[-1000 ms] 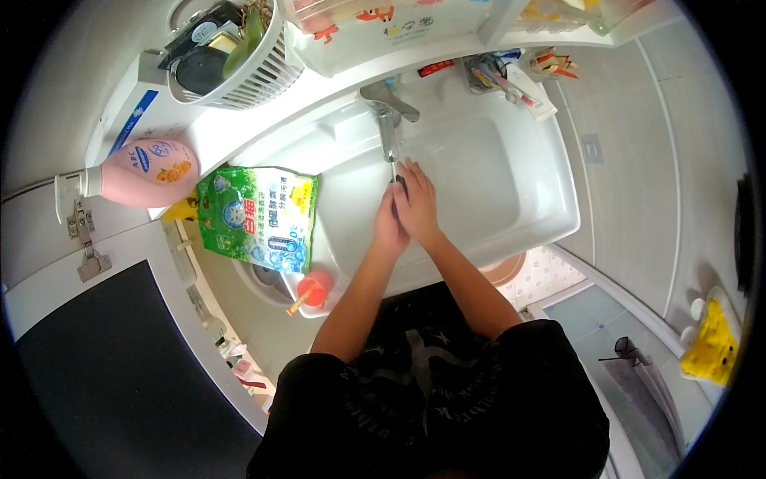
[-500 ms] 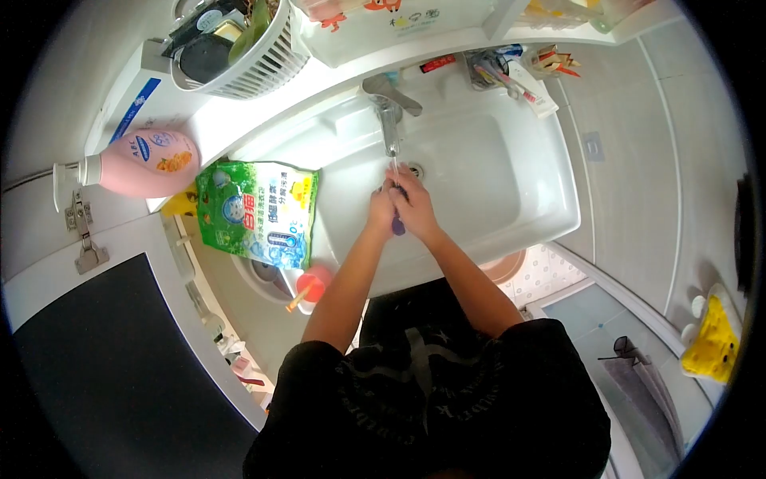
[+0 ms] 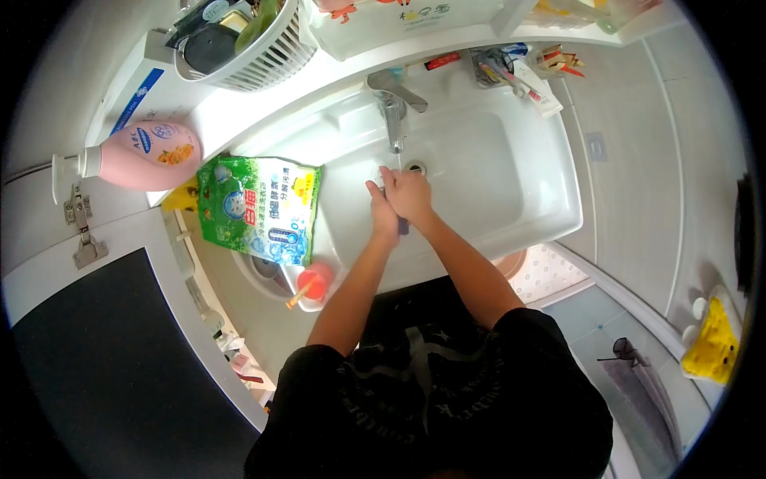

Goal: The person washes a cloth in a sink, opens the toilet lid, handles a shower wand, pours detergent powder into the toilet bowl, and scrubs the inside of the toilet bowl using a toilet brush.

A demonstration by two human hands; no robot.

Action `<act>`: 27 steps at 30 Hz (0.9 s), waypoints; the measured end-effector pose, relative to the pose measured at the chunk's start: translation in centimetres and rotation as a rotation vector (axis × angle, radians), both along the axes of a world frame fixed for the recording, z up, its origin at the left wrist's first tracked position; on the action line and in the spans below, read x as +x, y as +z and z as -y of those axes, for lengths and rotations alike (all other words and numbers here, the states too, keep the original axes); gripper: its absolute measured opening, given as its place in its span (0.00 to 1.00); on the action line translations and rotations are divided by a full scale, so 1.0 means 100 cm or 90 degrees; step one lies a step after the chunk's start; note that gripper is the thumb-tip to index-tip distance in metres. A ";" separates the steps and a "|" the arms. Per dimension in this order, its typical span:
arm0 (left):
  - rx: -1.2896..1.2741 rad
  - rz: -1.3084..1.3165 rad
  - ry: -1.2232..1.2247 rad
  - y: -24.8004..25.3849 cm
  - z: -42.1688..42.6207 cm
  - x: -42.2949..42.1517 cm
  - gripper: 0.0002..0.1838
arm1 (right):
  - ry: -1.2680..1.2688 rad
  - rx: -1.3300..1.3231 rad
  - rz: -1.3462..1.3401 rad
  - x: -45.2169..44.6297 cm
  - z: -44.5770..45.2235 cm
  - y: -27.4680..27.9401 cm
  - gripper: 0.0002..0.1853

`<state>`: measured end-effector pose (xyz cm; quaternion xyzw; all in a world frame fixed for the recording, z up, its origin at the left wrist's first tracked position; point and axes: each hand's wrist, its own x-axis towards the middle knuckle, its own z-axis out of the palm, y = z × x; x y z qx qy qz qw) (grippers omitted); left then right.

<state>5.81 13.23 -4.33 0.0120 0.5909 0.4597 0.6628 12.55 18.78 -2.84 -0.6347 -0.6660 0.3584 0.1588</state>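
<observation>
Over the white sink, just below the faucet, my two hands are pressed together around a small dark purple item. My left hand lies under and beside it, its thumb pointing up. My right hand is curled over the item from the other side. Most of the item is hidden by the fingers; only its lower end shows near my wrists. The drain is visible just beyond my right hand.
A green detergent bag lies at the sink's left, with a red cup below it. A pink pump bottle and a white basket are at the upper left. Toothbrushes in a holder stand at the back right.
Both hands have shifted slightly down, away from the faucet. The right fingers, stretched out a second ago, are now curled. The dark item shows at its lower end.
</observation>
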 end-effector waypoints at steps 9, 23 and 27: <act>0.210 -0.804 -0.241 0.019 0.006 0.018 0.25 | -0.444 -0.266 -0.388 0.013 -0.012 -0.048 0.25; 0.001 -0.186 0.055 -0.005 -0.044 -0.003 0.29 | -0.110 0.191 -0.246 0.006 0.034 -0.017 0.27; 0.015 0.055 0.089 -0.046 -0.038 -0.001 0.22 | -0.053 0.117 -0.216 0.016 0.021 0.013 0.24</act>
